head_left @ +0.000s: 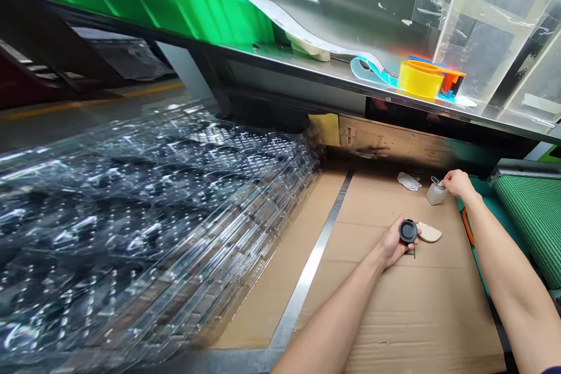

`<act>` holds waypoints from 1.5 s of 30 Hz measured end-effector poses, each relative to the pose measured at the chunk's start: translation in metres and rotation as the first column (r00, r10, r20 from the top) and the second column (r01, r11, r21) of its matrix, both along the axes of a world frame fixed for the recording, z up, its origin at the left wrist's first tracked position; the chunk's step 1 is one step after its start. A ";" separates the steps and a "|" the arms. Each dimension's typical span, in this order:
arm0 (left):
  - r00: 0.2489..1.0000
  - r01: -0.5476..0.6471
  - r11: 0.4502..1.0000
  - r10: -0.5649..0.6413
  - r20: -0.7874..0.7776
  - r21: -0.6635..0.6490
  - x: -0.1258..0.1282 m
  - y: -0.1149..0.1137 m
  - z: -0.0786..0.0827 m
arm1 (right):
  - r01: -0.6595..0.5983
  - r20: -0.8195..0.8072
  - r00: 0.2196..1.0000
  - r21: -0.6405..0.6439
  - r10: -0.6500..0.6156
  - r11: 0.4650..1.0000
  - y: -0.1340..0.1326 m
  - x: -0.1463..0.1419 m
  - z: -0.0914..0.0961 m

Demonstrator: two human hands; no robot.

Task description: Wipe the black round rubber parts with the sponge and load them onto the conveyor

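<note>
My left hand [397,241] holds a round black plastic lid [408,231], its recessed face turned up toward me. Just right of those fingers, a cream half-round pad [429,232] lies on the cardboard. My right hand [458,182] reaches to a small whitish bottle [436,193] whose metal cap appears flipped up. Its fingertips pinch together at the bottle's mouth; whatever is between them is too small to tell. Left of the bottle lies a crumpled white tissue [409,181].
Stacked clear plastic trays [153,216] fill the left side. Cardboard [394,315] covers the bench, with a grey tape strip [313,263]. A metal shelf [324,70] overhead carries a yellow tape roll [419,78]. To the right runs a green conveyor belt [530,216].
</note>
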State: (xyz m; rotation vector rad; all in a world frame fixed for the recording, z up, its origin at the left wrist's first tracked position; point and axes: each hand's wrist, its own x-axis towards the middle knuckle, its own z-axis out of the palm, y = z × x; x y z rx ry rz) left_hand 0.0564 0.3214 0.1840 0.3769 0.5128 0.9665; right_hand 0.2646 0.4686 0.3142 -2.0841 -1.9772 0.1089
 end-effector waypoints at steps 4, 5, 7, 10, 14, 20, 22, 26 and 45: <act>1.000 -0.006 1.000 0.007 0.029 -0.025 -0.012 0.002 0.007 | -0.032 -0.204 0.977 0.173 0.068 0.984 -0.033 -0.006 -0.006; 1.000 -0.008 1.000 0.008 0.024 -0.025 -0.014 0.002 0.008 | -0.066 -0.306 0.943 0.210 0.130 0.976 -0.046 -0.011 -0.014; 1.000 0.000 1.000 0.000 -0.003 -0.027 -0.017 0.004 0.008 | -0.182 -0.487 0.833 0.208 0.263 0.961 -0.074 -0.024 -0.035; 0.997 0.015 0.999 -0.017 -0.075 -0.030 -0.016 0.006 0.004 | -0.347 -0.531 0.753 0.179 0.387 0.921 -0.112 -0.048 -0.072; 0.977 -0.030 0.999 0.032 -0.209 0.014 -0.009 0.006 -0.005 | -0.438 -0.371 0.795 0.194 0.479 0.878 -0.134 -0.068 -0.100; 0.915 -0.066 0.989 0.113 -0.386 0.133 0.000 0.003 -0.013 | -0.443 -0.131 0.883 0.091 0.451 0.892 -0.137 -0.067 -0.106; 0.880 -0.052 0.985 0.123 -0.459 0.164 0.002 0.000 -0.014 | -0.432 -0.074 0.897 0.061 0.436 0.900 -0.139 -0.065 -0.106; 0.786 -0.023 0.965 0.178 -0.592 0.260 0.004 -0.003 -0.014 | -0.450 -0.029 0.892 0.055 0.452 0.891 -0.140 -0.065 -0.107; 0.650 0.044 0.944 0.222 -0.727 0.327 0.004 -0.003 -0.015 | -0.454 0.110 0.885 -0.016 0.453 0.891 -0.143 -0.070 -0.102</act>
